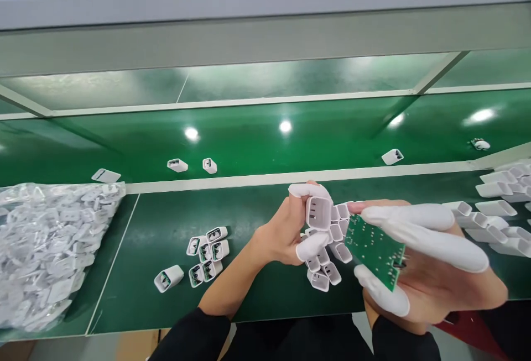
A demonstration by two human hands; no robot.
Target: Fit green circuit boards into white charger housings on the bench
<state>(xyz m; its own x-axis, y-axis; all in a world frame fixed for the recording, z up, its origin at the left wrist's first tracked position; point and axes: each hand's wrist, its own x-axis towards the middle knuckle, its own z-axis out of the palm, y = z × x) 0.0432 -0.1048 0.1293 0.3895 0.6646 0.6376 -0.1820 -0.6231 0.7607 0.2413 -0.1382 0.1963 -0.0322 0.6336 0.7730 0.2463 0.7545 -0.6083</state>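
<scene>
My left hand (286, 228), with white finger cots on its fingertips, grips a white plastic charger housing (319, 213), its hollow open end facing me and slots visible inside. To the right of it, my right hand (431, 256), also in finger cots, pinches a green circuit board (375, 247) between thumb and fingers. The board is tilted and apart from the housing. Beneath and between my hands, a cluster of empty white housings (319, 280) stands on the green bench, partly hidden by the left hand.
Left of my arm sit several housings with boards inside (208, 250), one standing apart (168, 278). A clear bag of white parts (50, 250) lies far left. More housings (498, 228) pile up at the right. A shelf (265, 35) spans the bench's back, with a few stray housings (392, 156) beneath.
</scene>
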